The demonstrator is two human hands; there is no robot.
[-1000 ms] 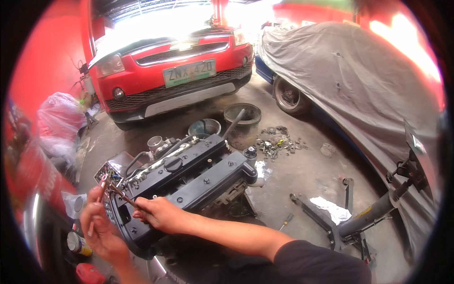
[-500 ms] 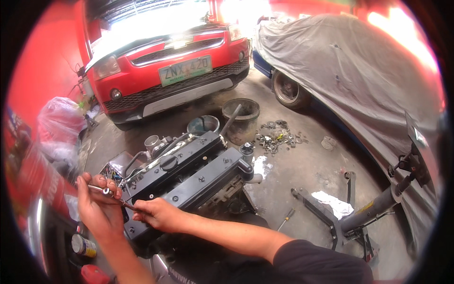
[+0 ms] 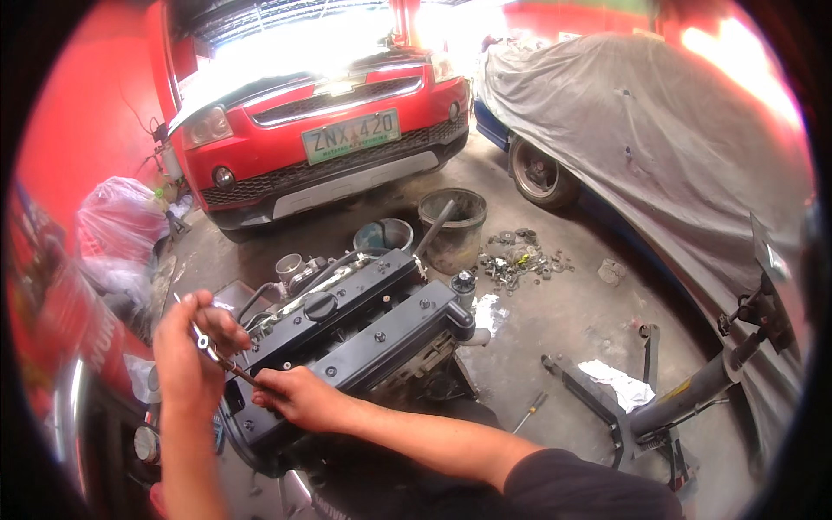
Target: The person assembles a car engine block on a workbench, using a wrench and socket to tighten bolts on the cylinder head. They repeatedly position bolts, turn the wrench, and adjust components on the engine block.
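Observation:
A black car engine [image 3: 364, 325] with a valve cover stands in front of me on the concrete floor. My left hand [image 3: 186, 351] is closed around a slim metal tool [image 3: 204, 338] at the engine's near left corner. My right hand [image 3: 299, 397] rests on the engine's near edge and pinches the tool's dark shaft end between its fingers. Both forearms come in from the lower edge.
A red car [image 3: 321, 130] is parked ahead and a car under a grey cover [image 3: 659, 147] to the right. A bucket [image 3: 452, 230], a basin [image 3: 384, 236], scattered small parts [image 3: 520, 258], a white rag [image 3: 617, 383] and an engine hoist's legs [image 3: 659, 407] lie around. A red-and-white bag [image 3: 117, 230] sits left.
The view shifted slightly. My left hand has moved a little to the right with the tool, closer to the engine corner. My right hand stays on the engine's near edge.

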